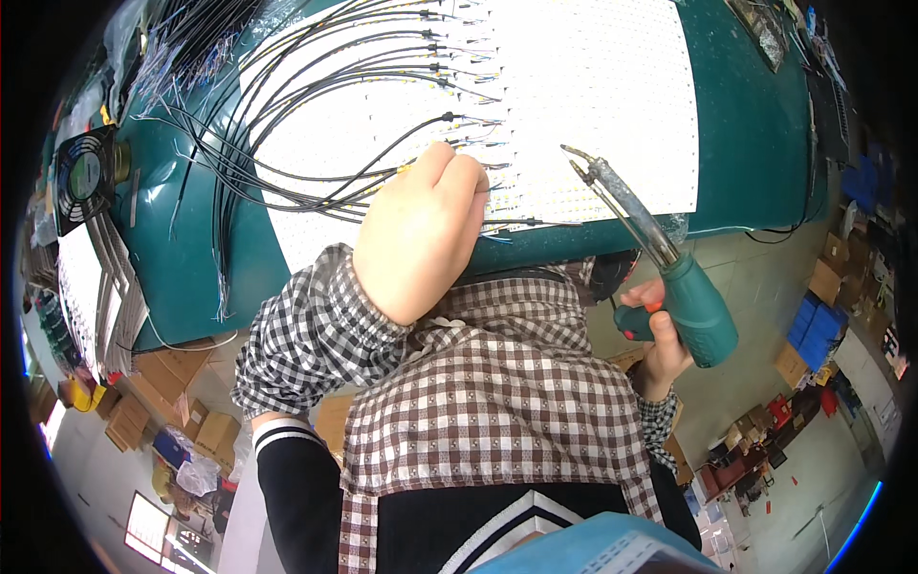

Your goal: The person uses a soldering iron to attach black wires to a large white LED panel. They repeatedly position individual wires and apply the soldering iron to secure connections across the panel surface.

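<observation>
Toward 11 o'clock, black cables [447, 117] are crossing a white panel [602, 86]; near centre, my left hand [419, 234] is curling over them, pinch hidden. At 3, my right hand [665, 356] is gripping a soldering gun [703, 304]; keeping cables still should help.

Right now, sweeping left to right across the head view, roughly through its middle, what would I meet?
Fan → left hand → soldering gun, gripped by the right hand → blue stack.
</observation>
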`<state>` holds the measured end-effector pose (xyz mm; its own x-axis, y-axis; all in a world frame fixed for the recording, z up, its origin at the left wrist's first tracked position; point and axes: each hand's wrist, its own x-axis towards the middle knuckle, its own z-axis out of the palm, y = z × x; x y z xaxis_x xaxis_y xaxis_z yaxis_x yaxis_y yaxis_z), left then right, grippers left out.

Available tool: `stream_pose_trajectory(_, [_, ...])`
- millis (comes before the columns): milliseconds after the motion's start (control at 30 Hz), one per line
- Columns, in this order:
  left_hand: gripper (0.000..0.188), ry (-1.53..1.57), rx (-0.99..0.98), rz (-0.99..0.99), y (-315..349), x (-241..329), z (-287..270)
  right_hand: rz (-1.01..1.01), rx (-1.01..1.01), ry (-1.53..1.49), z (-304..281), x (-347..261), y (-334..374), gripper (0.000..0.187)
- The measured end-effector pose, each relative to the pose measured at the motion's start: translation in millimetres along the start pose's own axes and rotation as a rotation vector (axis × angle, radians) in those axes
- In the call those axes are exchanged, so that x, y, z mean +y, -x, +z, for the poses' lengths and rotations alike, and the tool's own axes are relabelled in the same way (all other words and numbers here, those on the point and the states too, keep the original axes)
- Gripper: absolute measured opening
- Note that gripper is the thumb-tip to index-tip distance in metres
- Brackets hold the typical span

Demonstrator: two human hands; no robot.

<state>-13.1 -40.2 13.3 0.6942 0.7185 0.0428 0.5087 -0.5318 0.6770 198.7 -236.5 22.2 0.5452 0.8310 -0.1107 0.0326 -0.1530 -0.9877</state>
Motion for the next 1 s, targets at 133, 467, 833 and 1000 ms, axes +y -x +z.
stream_pose_trajectory(133, [0.012, 0.066, 0.025, 0.022, -2.9, 0.3, 0.3, 0.042, 0.038, -0.008, -0.5, -1.1, 4.1, 0.055])
stream_pose_trajectory(467, [0.012, 0.142, 0.054, 0.023, -9.0, -8.3, 7.0, 0.085, -0.02, -0.003, -4.7, -1.0, 12.9, 0.062])
stream_pose_trajectory(833, [0.011, 0.127, 0.01, 0.008, -10.5, -7.1, 3.3, -0.015, -0.15, 0.117, -8.2, 2.9, 12.5, 0.057])
stream_pose_trajectory(1000, [0.012, 0.105, 0.013, 0.032, -10.9, -6.7, 3.7, 0.0, -0.159, 0.13, -7.5, 4.4, 14.6, 0.059])
